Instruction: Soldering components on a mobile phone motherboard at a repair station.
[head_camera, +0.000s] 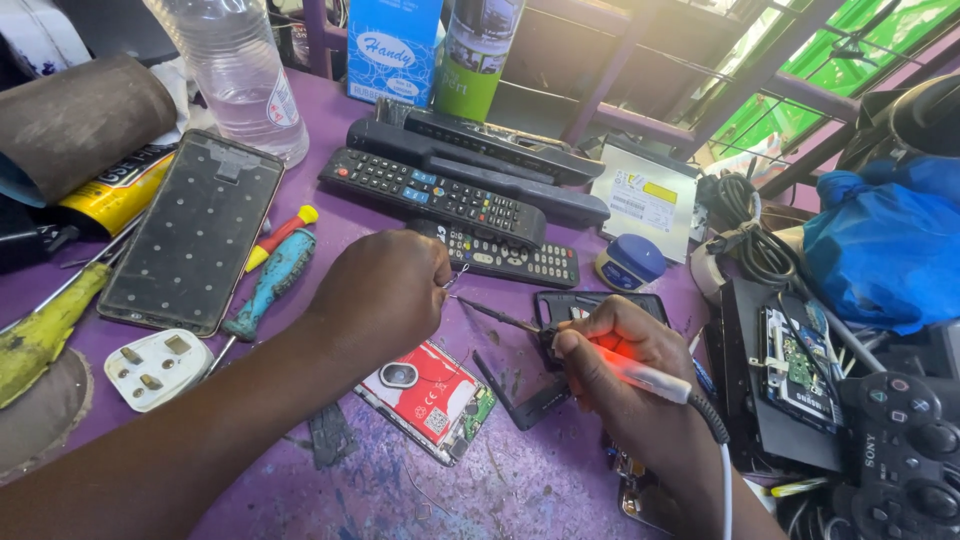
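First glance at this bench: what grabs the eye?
Mid-frame, the right hand grips a soldering iron with a glowing red handle, its tip aimed at the thin wire pinched by the left hand. Under the hands lies an opened phone on the purple table. Behind them, black remotes are stacked; a game controller sits at lower right.

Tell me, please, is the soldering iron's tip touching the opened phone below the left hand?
Apart: the head view shows the soldering iron tip raised toward the left hand, clear of the opened phone.
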